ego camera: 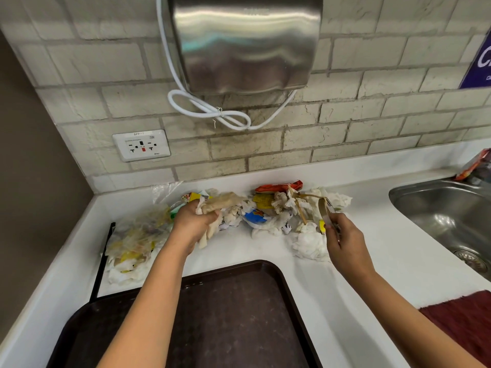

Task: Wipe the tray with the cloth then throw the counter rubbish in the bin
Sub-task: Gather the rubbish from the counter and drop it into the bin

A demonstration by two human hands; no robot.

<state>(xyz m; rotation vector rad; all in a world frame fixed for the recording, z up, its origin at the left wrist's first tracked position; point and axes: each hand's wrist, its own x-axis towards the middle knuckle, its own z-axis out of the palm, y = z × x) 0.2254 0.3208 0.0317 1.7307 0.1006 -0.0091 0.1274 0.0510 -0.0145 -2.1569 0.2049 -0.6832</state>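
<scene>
A dark brown tray (pixel 265 274) lies on the white counter (pixel 358 274) right in front of me, under my left forearm. Behind it, a heap of rubbish (pixel 268 208) runs along the wall: crumpled white tissues, coloured wrappers, clear plastic. My left hand (pixel 194 224) grips a bunch of beige, crumpled paper rubbish (pixel 223 205) from the heap. My right hand (pixel 342 235) pinches a brown strip of rubbish (pixel 322 205) that arches up from the pile. A dark red cloth (pixel 462 322) lies at the counter's right front.
A steel sink (pixel 446 208) is set in the counter at the right. A crumpled clear bag with tissues (pixel 132 240) lies at the left, beside a black strip (pixel 102 261). A steel wall unit (pixel 244 43) with a white cable hangs above; a socket (pixel 141 145) is on the tiled wall.
</scene>
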